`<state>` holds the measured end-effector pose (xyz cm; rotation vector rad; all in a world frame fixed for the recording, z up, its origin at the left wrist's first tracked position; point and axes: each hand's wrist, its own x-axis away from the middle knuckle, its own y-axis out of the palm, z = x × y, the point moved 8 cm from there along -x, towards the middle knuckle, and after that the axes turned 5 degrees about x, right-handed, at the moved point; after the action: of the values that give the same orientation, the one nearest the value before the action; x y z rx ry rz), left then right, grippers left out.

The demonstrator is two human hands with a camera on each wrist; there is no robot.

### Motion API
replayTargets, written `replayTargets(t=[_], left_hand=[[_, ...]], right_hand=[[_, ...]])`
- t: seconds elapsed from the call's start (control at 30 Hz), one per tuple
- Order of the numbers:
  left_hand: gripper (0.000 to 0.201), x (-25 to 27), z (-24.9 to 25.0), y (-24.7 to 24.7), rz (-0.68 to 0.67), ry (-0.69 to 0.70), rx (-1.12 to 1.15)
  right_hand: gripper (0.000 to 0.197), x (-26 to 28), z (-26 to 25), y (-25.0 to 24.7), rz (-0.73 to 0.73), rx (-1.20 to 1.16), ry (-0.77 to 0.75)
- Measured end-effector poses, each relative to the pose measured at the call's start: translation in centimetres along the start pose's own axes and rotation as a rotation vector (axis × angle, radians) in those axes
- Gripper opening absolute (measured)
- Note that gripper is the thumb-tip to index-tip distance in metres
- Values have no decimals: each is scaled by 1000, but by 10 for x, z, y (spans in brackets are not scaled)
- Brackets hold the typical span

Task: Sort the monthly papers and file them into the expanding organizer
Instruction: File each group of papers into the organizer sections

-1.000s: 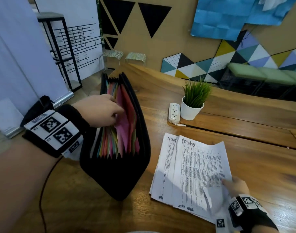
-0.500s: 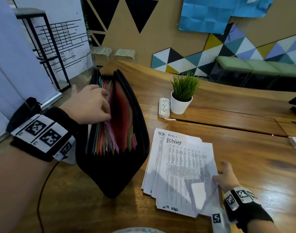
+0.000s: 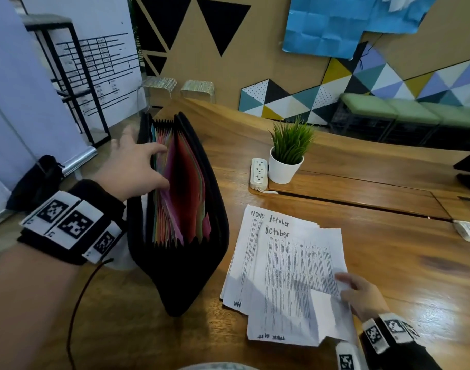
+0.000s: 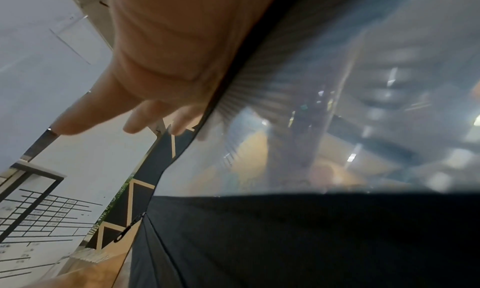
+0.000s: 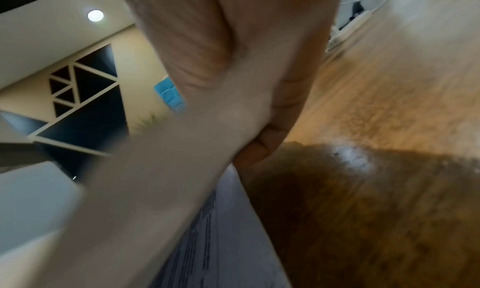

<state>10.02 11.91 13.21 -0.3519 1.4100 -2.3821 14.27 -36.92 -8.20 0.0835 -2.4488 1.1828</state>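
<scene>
Left hand (image 4: 166, 52) fingers spread beside black organizer (image 4: 285, 241).

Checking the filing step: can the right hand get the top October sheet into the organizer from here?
Probably yes. The right hand already pinches the October sheet, the organizer stands just beside the stack, and the left hand spreads its dividers. Nothing lies between them.

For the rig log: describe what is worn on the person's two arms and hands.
Both hands are bare. The left hand has a black wrist strap carrying white tags printed with black square-code markers, and a thin dark-red cable trailing from it. The right hand has a similar black strap with marker tags.
</scene>
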Motion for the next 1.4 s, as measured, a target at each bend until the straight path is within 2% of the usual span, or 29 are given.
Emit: replayTargets(t=[0.07,0.13,0.23,0.33,0.4,0.47,0.57,0.67,0.83,0.87,0.9,0.93,0.97,1.03,1.1,1.13,1.23,1.27,1.3,1.33,1.4], left_hand=[[73,3,1,-1,-6,-31,5],[60,7,6,-2,-15,-22,12],[41,7,13,-3,-6,24,84],[38,6,16,1,-26,15,169],[39,6,19,3,-36,27,202],[41,5,21,6,-37,37,245],[41,4,20,8,-39,41,276],[40,3,19,9,-48,47,275],[39,1,15,7,-49,56,262],[39,0,14,7,-49,56,261],[37,0,13,8,-53,59,258],[36,0,13,8,-56,61,256],[35,-1,11,8,-57,62,257],[34,-3,8,7,-53,65,257],[33,-4,6,7,-48,71,242],[33,-4,6,7,-45,77,237],[33,-5,6,7,-45,89,216],[33,-5,4,6,-43,87,208],[33,-6,3,6,-42,84,200],[33,-6,1,6,-42,83,202],[32,-7,-1,6,-30,79,233]], right_hand=[[26,3,7,-6,20,-60,29],[21,7,6,-2,-14,-52,27],[48,9,0,7,-73,28,-6],[61,8,0,-3,-65,2,10],[53,5,0,-17,-27,-44,11],[35,0,4,-32,30,-174,52],[16,-5,16,-38,100,-216,178],[37,-5,28,-12,-14,-179,272],[35,14,5,8,-182,238,238],[35,9,12,10,-213,160,279],[37,5,20,11,-206,40,317],[39,4,21,12,-197,50,268],[42,7,24,11,-181,-48,288],[54,16,20,15,-197,-74,272],[68,25,20,18,-202,-32,236],[69,28,19,17,-171,12,218],[44,45,11,6,-38,387,133],[48,50,10,6,-25,485,125],[63,56,8,8,-35,526,136],[77,60,9,13,-60,517,166],[88,71,6,22,-99,466,218]])
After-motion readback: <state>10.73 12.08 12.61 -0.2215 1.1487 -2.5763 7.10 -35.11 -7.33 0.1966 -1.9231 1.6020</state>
